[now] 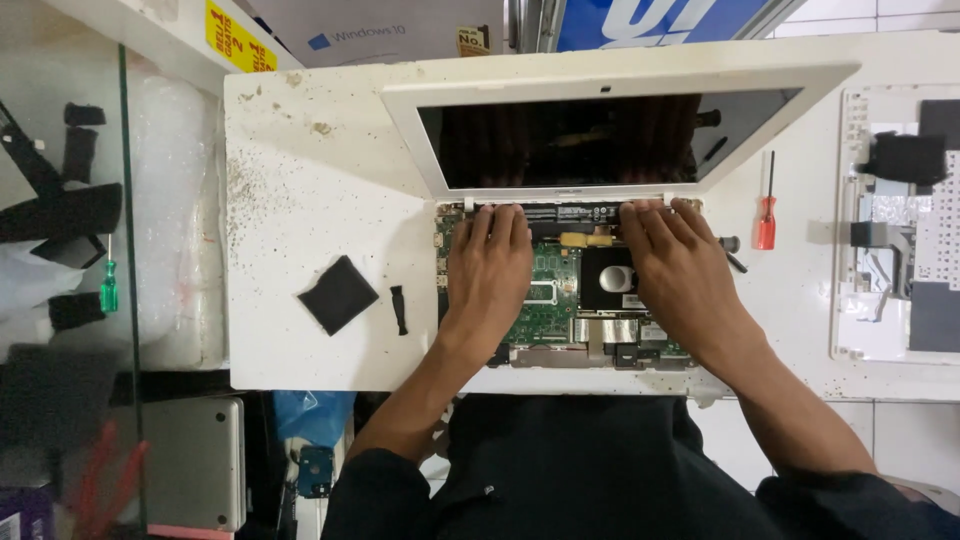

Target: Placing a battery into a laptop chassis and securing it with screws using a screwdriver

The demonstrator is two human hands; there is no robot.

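Note:
An opened white laptop (420, 120) lies on the white worktable (300, 180), its dark screen tilted back and its base uncovered. The green circuit board (548, 300) and a black drive (607, 280) show between my hands. My left hand (488, 270) rests flat on the left part of the base, its fingertips pressing at the long black battery strip (570, 213) by the hinge. My right hand (675, 270) lies on the right part, fingertips at the same hinge edge. Neither hand holds a tool.
A red-handled screwdriver (767, 215) lies right of the laptop, with a black-tipped tool (730, 250) beside my right hand. A black square pad (338, 294) and small black strip (399, 309) lie at the left. A removed keyboard cover (890, 220) sits far right. A green screwdriver (108, 285) is under glass at left.

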